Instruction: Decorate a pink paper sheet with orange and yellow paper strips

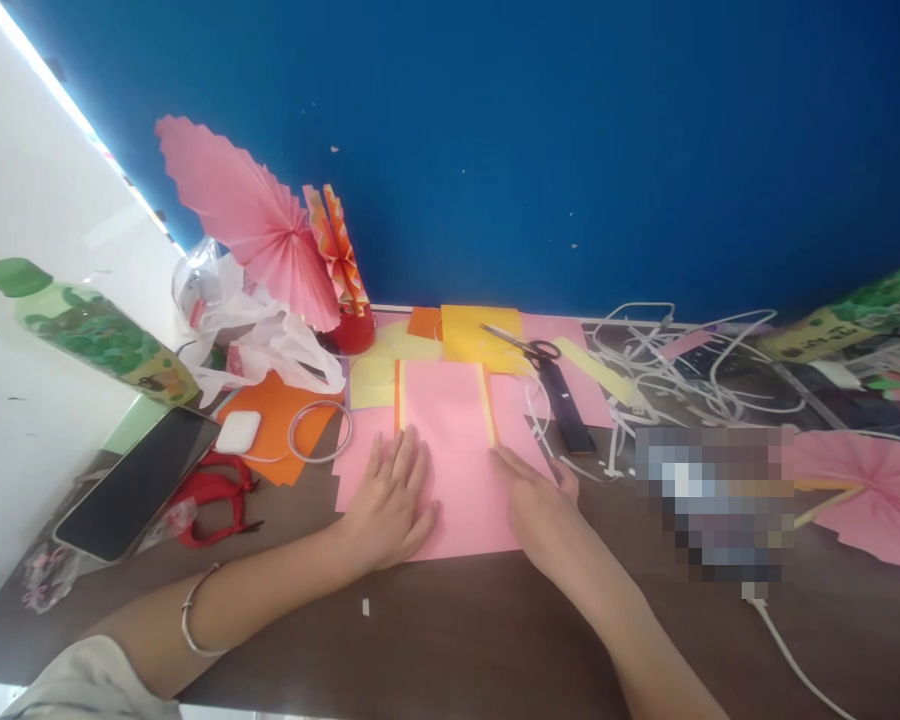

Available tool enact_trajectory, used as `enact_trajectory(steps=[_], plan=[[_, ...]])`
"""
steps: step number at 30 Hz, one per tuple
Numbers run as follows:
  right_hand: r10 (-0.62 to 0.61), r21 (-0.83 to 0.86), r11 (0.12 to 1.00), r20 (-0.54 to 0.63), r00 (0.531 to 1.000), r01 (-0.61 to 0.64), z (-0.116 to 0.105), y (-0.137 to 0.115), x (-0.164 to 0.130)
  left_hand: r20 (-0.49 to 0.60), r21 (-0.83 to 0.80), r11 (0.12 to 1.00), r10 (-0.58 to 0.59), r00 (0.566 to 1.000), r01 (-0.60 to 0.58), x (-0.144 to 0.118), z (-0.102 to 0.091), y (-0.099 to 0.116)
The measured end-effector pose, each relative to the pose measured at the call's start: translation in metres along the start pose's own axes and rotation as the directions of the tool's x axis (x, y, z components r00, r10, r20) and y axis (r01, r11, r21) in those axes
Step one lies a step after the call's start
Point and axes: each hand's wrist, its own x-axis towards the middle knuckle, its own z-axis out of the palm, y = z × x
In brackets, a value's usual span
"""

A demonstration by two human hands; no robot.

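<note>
A pink paper sheet (457, 440) lies flat on the dark wooden desk (450, 620), with orange and yellow sheet edges showing along its sides. My left hand (390, 500) rests palm down on the sheet's left part, fingers together. My right hand (532, 500) lies flat along the sheet's right edge, fingers pointing toward the yellow strip (487, 405). Neither hand holds anything.
Scissors (529, 348) lie behind on yellow paper (472, 335). Pink paper fans (255, 220) lean on the blue wall; another fan (870, 495) lies right. A phone (139, 480), green bottle (90, 330), white charger (238, 432), orange paper (277, 420) and tangled white cables (667, 370) surround.
</note>
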Motion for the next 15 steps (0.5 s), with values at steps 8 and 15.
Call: enact_trajectory(steps=[8, 15], plan=[[-0.101, -0.043, 0.995, -0.27, 0.957, 0.093, -0.013, -0.002, 0.021, 0.002, -0.047, 0.998, -0.04, 0.999, 0.04, 0.003, 0.002, -0.006], [-0.308, -0.06, 0.951, -0.189, 0.933, 0.302, -0.003, 0.009, 0.03, -0.053, -0.048, 0.995, -0.085, 0.995, 0.083, 0.01, -0.009, -0.016]])
